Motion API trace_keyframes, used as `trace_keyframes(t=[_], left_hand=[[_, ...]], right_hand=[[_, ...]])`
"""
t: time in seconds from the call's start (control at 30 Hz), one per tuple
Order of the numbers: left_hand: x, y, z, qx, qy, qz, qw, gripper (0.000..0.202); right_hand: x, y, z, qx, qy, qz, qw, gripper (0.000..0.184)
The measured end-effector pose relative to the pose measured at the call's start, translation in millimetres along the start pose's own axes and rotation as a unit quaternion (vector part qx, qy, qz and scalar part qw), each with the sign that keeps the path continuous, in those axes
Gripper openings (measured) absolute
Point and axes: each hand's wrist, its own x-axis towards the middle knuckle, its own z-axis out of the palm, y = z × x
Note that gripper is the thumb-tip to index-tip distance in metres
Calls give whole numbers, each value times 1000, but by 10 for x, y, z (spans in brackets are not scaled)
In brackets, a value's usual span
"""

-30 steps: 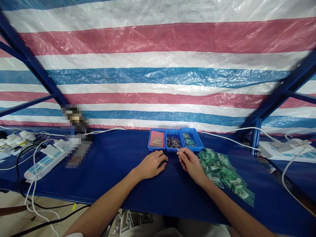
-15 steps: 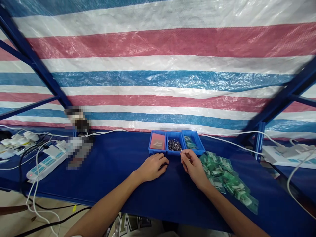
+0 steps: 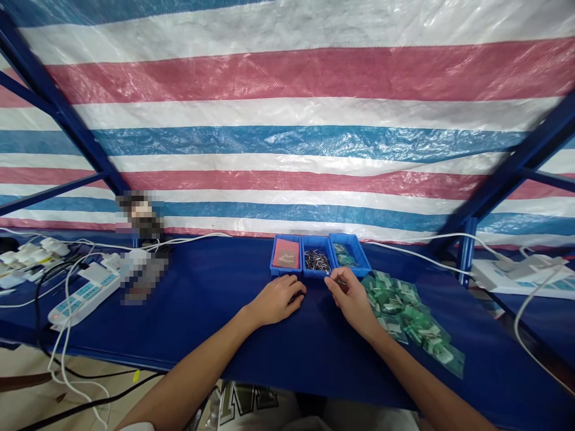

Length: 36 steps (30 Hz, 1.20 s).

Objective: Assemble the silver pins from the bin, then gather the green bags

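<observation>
My left hand [image 3: 279, 299] rests on the blue tabletop, fingers loosely bent, with a gap between thumb and forefinger and nothing seen in it. It lies just in front of a blue bin [image 3: 273, 270] with a pink-red piece [image 3: 286, 246] inside. Thumb and forefinger of my right hand [image 3: 353, 298] are pinched together at the front edge of the middle blue bin [image 3: 315, 274]. Whatever is between those fingertips is too small to make out. Many small, dark metal pieces [image 3: 317, 261] fill that middle bin. The right-hand blue bin [image 3: 363, 263] holds small greenish packets [image 3: 345, 255].
A spread of green-tinted plastic packets [image 3: 404, 311] lies right of my right hand. White power strips [image 3: 83, 302] with cables stand at the left, and another power strip [image 3: 516, 280] at the right. Striped plastic sheeting [image 3: 287, 140] hangs behind the table between blue metal posts.
The view has shifted slightly. My right hand stays pinched by the middle bin's front edge, its fingers turned a little. My left hand is nearly unmoved.
</observation>
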Motion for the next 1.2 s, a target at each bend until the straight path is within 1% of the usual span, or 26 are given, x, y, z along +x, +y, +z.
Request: trace_keyframes(t=[0.23,0.4,0.5,0.57,0.63,0.73,0.87,0.93,1.0,1.1,1.2], left_hand=[[-4,-20,26,0,4,1,1000,14],[-2,-24,28,2,5,2,1000,14],[-5,-28,28,-1,6,6,1000,14],[-8,-29,31,0,7,6,1000,14],[-10,-30,34,1,8,3,1000,14],[-12,-30,36,1,6,2,1000,14],[-9,-35,38,-1,3,2,1000,14],[-7,-37,38,-4,2,3,1000,14],[-7,-36,33,-6,1,4,1000,14],[-11,-31,23,-4,0,3,1000,14],[-13,-26,17,-3,1,2,1000,15]], right_hand=[[26,-43,-7,18,-5,29,999,38],[21,-45,-14,38,-18,45,998,36],[-3,-24,-19,-31,2,10,999,34],[-25,-15,-18,-101,21,-22,994,32],[-43,-17,-13,-146,28,-38,988,28],[-48,-31,-7,-159,24,-44,986,23],[-22,-36,-21,-157,32,-67,985,22],[-7,-33,-29,-147,35,-71,986,24],[4,-33,-29,-112,34,-55,992,27],[16,-51,-20,-22,14,17,1000,36],[22,-84,-21,69,-16,78,994,44]])
